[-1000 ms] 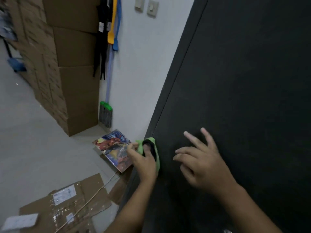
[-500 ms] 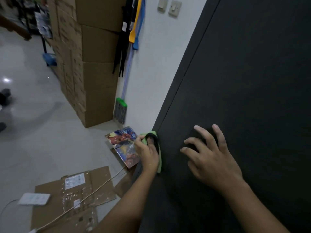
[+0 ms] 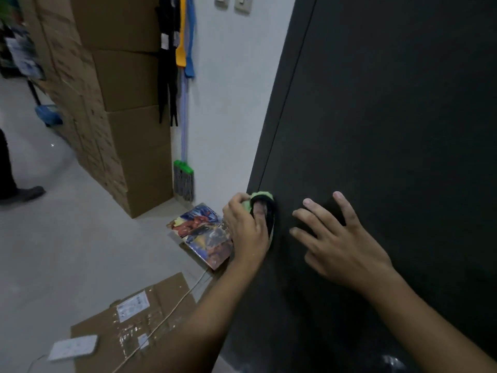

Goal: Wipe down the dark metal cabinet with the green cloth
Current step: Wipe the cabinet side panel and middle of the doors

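Note:
The dark metal cabinet (image 3: 390, 117) fills the right half of the head view, its flat face tilted away to the upper right. My left hand (image 3: 246, 228) grips the green cloth (image 3: 262, 200) and holds it against the cabinet's left edge, low down. Only a green rim and a dark patch of the cloth show past my fingers. My right hand (image 3: 340, 242) lies flat on the cabinet face just right of the cloth, fingers spread and straight.
A colourful picture board (image 3: 204, 232) leans at the cabinet's foot. Flattened cardboard (image 3: 134, 321) and a thin cable lie on the grey floor. Stacked cardboard boxes (image 3: 118, 103) and a broom (image 3: 184, 179) stand by the white wall. A person's leg and shoe (image 3: 16, 189) show at far left.
The view has swung left, bringing more floor and boxes into sight. My left hand still holds the cloth at the cabinet edge. My right hand's fingers have settled flat on the face.

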The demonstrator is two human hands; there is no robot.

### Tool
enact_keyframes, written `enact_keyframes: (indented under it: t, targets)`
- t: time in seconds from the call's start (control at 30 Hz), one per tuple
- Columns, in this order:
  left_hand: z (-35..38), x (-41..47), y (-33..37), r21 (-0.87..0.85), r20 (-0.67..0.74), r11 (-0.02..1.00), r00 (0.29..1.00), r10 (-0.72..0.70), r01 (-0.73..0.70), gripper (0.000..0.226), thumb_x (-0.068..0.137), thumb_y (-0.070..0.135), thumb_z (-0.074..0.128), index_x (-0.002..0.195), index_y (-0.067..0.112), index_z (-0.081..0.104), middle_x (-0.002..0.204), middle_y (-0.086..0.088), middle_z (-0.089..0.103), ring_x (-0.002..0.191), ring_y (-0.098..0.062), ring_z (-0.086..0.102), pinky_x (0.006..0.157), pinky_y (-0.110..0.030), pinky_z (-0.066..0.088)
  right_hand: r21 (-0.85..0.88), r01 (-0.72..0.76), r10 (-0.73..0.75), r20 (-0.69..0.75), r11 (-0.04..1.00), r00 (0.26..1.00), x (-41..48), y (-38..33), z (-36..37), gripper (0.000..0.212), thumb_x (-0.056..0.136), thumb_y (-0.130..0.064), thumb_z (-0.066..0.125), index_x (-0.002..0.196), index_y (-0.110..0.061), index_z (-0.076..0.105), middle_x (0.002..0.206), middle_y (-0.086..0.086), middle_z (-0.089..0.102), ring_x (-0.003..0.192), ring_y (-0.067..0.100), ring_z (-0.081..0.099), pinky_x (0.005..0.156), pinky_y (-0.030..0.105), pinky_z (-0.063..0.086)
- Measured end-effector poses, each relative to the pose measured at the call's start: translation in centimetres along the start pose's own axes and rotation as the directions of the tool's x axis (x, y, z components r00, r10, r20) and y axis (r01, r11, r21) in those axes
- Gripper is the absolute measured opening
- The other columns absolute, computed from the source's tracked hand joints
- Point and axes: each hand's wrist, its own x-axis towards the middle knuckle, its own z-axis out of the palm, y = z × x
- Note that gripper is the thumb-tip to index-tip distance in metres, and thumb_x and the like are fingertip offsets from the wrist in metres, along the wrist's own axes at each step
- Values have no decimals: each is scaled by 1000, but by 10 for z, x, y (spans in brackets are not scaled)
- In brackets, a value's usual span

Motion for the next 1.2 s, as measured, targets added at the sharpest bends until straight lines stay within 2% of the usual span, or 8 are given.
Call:
enact_keyframes:
  t: [0.17,0.27,0.5,0.67,0.8,0.93,1.1,1.2]
  targets:
    - [-13,27,-28,45,152,931,924,352,-362,26,97,33,40,118,17,36,115,-14,41,107,-19,35,92,-23,27,-64,-50,48,-46,997,998,3,-4,7,33,91,-36,50,118,-26,66,140,3,55,142,25,39,121,60,12]
    - [-17,32,-45,48,244,894,873,421,-445,27,96,28,42,118,14,37,117,-24,44,110,-25,36,97,-24,25,-99,-40,35,-54,994,998,2,-3,10,35,94,-38,45,120,-28,67,141,2,55,142,25,37,122,59,7]
    - [-23,38,-43,-26,323,899,847,421,-437,25,92,24,45,115,16,38,116,-23,43,111,-17,31,99,-18,22,-114,-50,43,-69,992,997,1,-4,14,32,95,-38,47,117,-31,70,138,-3,59,139,22,40,122,56,11]
    - [-34,39,-55,5,438,846,761,478,-534,32,88,22,50,118,19,39,118,-16,35,106,-33,40,91,-37,35,-124,-41,33,-67,991,997,1,-4,14,34,96,-40,46,120,-31,69,140,-2,58,139,22,39,121,56,12]
    - [-37,20,-86,85,501,862,770,396,-499,51,80,7,68,118,19,36,118,-6,28,108,-28,34,87,-43,39,-200,-61,48,-68,978,997,2,-5,15,46,97,-42,43,140,-29,56,152,0,47,143,21,35,120,56,12]
    - [-32,-3,-100,161,523,913,817,243,-374,41,87,11,59,118,19,34,121,-19,36,109,-29,40,88,-35,32,-313,-97,81,-62,945,995,3,-8,16,63,99,-45,38,158,-24,28,163,2,28,148,19,26,120,55,10]
    - [-32,0,-96,88,498,940,832,244,-329,48,81,-3,66,116,16,38,117,-20,40,106,-9,28,94,-8,20,-312,-93,78,-61,945,995,3,-9,17,65,98,-45,40,158,-25,26,164,1,25,149,18,25,120,54,11]
    - [-31,7,-91,23,451,946,848,278,-322,41,84,7,64,116,15,39,116,-22,40,107,-8,29,92,-8,21,-295,-102,83,-75,950,994,4,-10,17,64,97,-45,41,157,-26,29,164,0,27,148,18,25,120,54,11]
